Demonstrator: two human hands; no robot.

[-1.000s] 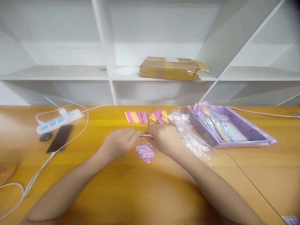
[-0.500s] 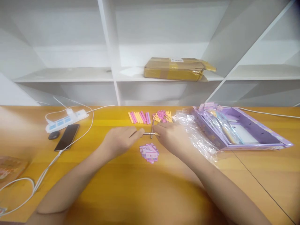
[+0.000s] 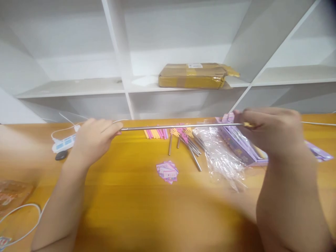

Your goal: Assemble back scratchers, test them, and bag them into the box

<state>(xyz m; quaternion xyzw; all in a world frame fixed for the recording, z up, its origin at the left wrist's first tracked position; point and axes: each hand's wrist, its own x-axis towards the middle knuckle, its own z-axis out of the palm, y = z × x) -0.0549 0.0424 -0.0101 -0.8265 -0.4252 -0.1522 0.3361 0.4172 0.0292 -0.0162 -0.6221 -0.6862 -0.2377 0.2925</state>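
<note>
An extended telescopic back scratcher [image 3: 181,126] stretches level between my two hands above the table. My left hand [image 3: 94,138] is closed round its thicker metal end. On the other side, my right hand [image 3: 275,131] grips the yellow end, mostly hidden in the fingers. Below the rod lie several more back scratchers [image 3: 185,136] with pink and yellow hand-shaped heads and short metal rods. To their left is a row of pink, yellow and purple sleeves [image 3: 157,133], partly behind the rod. A small fanned stack of purple cards [image 3: 167,171] rests nearer me.
Crumpled clear plastic bags [image 3: 223,157] lie beside a purple box [image 3: 236,143] with packets in it, partly behind my right arm. At left are a white power strip [image 3: 64,142], a black mouse-like object [image 3: 61,155] and cables. A taped carton [image 3: 193,76] sits on the white shelf.
My hands have moved far apart, left and right, and up; the rod between them has lengthened greatly. The back scratchers on the table now show, and my left arm covers the phone.
</note>
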